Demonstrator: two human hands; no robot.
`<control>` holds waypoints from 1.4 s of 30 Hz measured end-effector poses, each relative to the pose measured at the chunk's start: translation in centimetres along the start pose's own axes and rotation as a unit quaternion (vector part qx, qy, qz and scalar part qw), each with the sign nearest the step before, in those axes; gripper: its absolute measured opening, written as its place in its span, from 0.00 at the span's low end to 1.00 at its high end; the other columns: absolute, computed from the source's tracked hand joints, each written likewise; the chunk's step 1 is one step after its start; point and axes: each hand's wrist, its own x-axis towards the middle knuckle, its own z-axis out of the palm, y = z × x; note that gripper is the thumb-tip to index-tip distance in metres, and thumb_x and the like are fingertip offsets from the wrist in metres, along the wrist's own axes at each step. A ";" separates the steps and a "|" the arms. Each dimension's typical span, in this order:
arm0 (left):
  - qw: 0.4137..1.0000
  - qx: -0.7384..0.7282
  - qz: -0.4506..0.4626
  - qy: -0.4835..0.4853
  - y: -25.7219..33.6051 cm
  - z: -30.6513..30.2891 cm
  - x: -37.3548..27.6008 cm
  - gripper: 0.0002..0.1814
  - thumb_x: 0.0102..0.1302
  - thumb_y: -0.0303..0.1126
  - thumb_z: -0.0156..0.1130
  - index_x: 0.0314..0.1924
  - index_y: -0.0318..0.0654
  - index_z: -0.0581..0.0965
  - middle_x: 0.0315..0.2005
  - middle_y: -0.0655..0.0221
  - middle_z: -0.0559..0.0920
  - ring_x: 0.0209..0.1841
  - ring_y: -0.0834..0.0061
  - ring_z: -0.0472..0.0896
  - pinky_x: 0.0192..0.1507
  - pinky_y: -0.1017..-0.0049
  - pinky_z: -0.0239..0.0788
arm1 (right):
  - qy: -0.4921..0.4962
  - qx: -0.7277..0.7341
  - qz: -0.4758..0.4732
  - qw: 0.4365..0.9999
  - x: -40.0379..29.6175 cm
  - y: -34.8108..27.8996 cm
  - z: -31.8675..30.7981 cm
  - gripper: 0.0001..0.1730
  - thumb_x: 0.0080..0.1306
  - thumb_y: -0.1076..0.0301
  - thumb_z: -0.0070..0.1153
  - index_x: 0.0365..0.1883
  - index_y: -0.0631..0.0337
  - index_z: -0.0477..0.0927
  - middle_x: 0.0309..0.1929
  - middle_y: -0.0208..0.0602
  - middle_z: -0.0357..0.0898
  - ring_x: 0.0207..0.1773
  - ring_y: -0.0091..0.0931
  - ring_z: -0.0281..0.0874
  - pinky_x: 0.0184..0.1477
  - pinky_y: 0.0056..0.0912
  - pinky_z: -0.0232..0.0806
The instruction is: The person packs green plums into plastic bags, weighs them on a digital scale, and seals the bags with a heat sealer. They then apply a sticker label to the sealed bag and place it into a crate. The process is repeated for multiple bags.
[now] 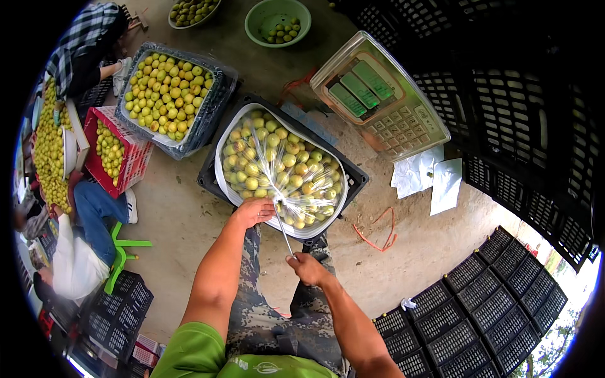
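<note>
In front of me a black plastic crate (206, 171) holds round yellow-green fruit (289, 159) under a clear plastic bag, with a white liner around the edge. The bag is gathered to a bunched neck (279, 194) near the crate's near side. At that neck my left hand (255, 212) holds the gathered plastic with its fingertips. Lower and to the right, my right hand (306, 268) grips the end of a thin pale strip (285, 234), which runs taut up to the neck.
A digital scale display (380, 99) stands at the upper right beside white papers (446, 186). Fruit-filled crates (142, 163) and two people are on the left. Black crates (468, 302) are stacked at right. An orange strap (378, 245) lies on the floor; a green basin (255, 28) stands beyond.
</note>
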 end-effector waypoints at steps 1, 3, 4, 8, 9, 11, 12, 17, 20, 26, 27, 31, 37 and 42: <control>0.999 -0.010 0.025 0.017 -0.8 0.1 0.1 0.12 0.72 0.36 0.52 0.46 0.37 0.77 0.39 0.67 0.84 0.42 0.72 0.82 0.50 0.73 0.74 | 0.026 -0.081 -0.032 0.996 0.6 0.5 -1.1 0.28 0.72 0.47 0.42 0.37 0.70 0.74 0.35 0.58 0.78 0.40 0.48 0.77 0.44 0.45 0.67; 0.989 0.011 0.124 0.079 -2.9 1.3 0.8 0.10 0.70 0.29 0.53 0.47 0.33 0.77 0.40 0.65 0.83 0.41 0.73 0.81 0.47 0.73 0.74 | 0.017 -0.137 -0.037 0.990 1.1 1.3 -3.5 0.30 0.71 0.45 0.41 0.40 0.70 0.76 0.43 0.64 0.77 0.54 0.54 0.71 0.54 0.48 0.63; 0.977 0.021 0.172 0.121 -4.2 1.8 1.4 0.10 0.69 0.27 0.53 0.47 0.32 0.77 0.40 0.65 0.83 0.41 0.74 0.80 0.47 0.73 0.74 | 0.021 -0.183 -0.074 0.980 1.2 1.7 -4.7 0.29 0.71 0.45 0.41 0.41 0.67 0.77 0.45 0.62 0.77 0.54 0.53 0.72 0.54 0.49 0.64; 0.840 0.222 0.400 0.291 -5.2 5.9 1.0 0.15 0.63 0.17 0.55 0.50 0.34 0.77 0.39 0.65 0.80 0.38 0.73 0.80 0.41 0.74 0.73 | 0.088 -0.370 -0.056 0.923 1.0 1.9 -10.0 0.22 0.70 0.52 0.45 0.42 0.62 0.78 0.43 0.54 0.80 0.48 0.49 0.77 0.52 0.51 0.67; 0.802 0.275 0.442 0.294 -4.6 6.8 -0.3 0.17 0.62 0.17 0.55 0.51 0.35 0.77 0.39 0.65 0.79 0.37 0.72 0.80 0.40 0.74 0.73 | 0.122 -0.400 -0.035 0.908 0.3 0.2 -11.0 0.20 0.69 0.54 0.46 0.41 0.62 0.80 0.43 0.52 0.81 0.48 0.45 0.79 0.51 0.50 0.69; 0.768 0.299 0.489 0.285 -4.7 6.3 0.0 0.17 0.60 0.17 0.57 0.50 0.37 0.78 0.40 0.63 0.79 0.37 0.70 0.80 0.40 0.74 0.72 | 0.178 -0.499 -0.096 0.843 0.5 -1.8 -12.7 0.18 0.68 0.55 0.47 0.40 0.60 0.81 0.40 0.50 0.82 0.43 0.42 0.81 0.46 0.49 0.72; 0.772 0.306 0.482 0.278 -4.2 6.5 -0.4 0.17 0.60 0.17 0.57 0.50 0.37 0.78 0.40 0.63 0.79 0.37 0.69 0.80 0.41 0.73 0.72 | 0.222 -0.507 -0.124 0.824 0.6 -3.0 -13.4 0.20 0.67 0.53 0.49 0.33 0.60 0.83 0.35 0.48 0.83 0.39 0.41 0.82 0.42 0.47 0.73; 0.743 0.348 0.491 0.292 -3.8 5.5 -0.7 0.16 0.59 0.17 0.57 0.48 0.36 0.79 0.40 0.61 0.80 0.38 0.62 0.80 0.43 0.69 0.71 | 0.188 -0.532 -0.097 0.820 0.4 -8.8 -14.1 0.30 0.65 0.41 0.48 0.23 0.59 0.84 0.29 0.47 0.82 0.37 0.42 0.81 0.42 0.46 0.72; 0.759 0.314 0.499 0.277 -4.4 5.5 -0.5 0.16 0.59 0.16 0.57 0.47 0.37 0.79 0.40 0.61 0.78 0.40 0.60 0.79 0.44 0.68 0.71 | 0.150 -0.496 -0.090 0.851 1.8 -7.4 -14.8 0.34 0.65 0.35 0.45 0.25 0.57 0.86 0.29 0.47 0.82 0.38 0.43 0.81 0.43 0.47 0.72; 0.751 0.410 0.479 0.196 -4.0 3.9 -0.9 0.16 0.60 0.16 0.55 0.46 0.39 0.80 0.43 0.63 0.75 0.41 0.60 0.79 0.43 0.67 0.71 | 0.091 -0.431 -0.094 0.893 4.3 -1.9 -15.2 0.37 0.65 0.31 0.43 0.28 0.57 0.87 0.31 0.49 0.83 0.40 0.46 0.80 0.47 0.48 0.71; 0.732 0.457 0.477 0.170 -3.8 3.3 -1.1 0.16 0.60 0.16 0.55 0.46 0.40 0.80 0.44 0.64 0.76 0.42 0.60 0.80 0.43 0.66 0.72 | 0.078 -0.463 -0.099 0.877 4.2 -2.4 -15.2 0.37 0.65 0.32 0.43 0.27 0.57 0.87 0.30 0.49 0.83 0.39 0.45 0.81 0.46 0.48 0.71; 0.604 0.636 0.476 0.062 -1.7 0.9 -1.1 0.20 0.56 0.19 0.56 0.49 0.45 0.78 0.47 0.69 0.76 0.42 0.61 0.80 0.40 0.64 0.74 | 0.046 -0.565 -0.149 0.810 5.4 -5.7 -16.0 0.35 0.64 0.34 0.48 0.22 0.58 0.84 0.23 0.46 0.81 0.33 0.42 0.81 0.39 0.46 0.73; 0.547 0.635 0.527 0.139 -4.0 0.2 1.1 0.26 0.55 0.20 0.59 0.55 0.49 0.77 0.42 0.66 0.74 0.37 0.62 0.78 0.36 0.66 0.74 | -0.031 -0.552 -0.173 0.815 8.4 -4.9 -10.3 0.38 0.62 0.29 0.46 0.23 0.57 0.84 0.23 0.44 0.80 0.33 0.45 0.80 0.38 0.47 0.71; 0.787 0.269 0.455 0.319 -6.4 5.3 0.7 0.10 0.62 0.28 0.62 0.44 0.38 0.81 0.36 0.62 0.76 0.31 0.65 0.80 0.35 0.71 0.74 | 0.011 -0.393 -0.115 0.912 1.1 7.2 -8.0 0.39 0.63 0.29 0.46 0.19 0.58 0.82 0.19 0.48 0.77 0.29 0.47 0.78 0.35 0.48 0.70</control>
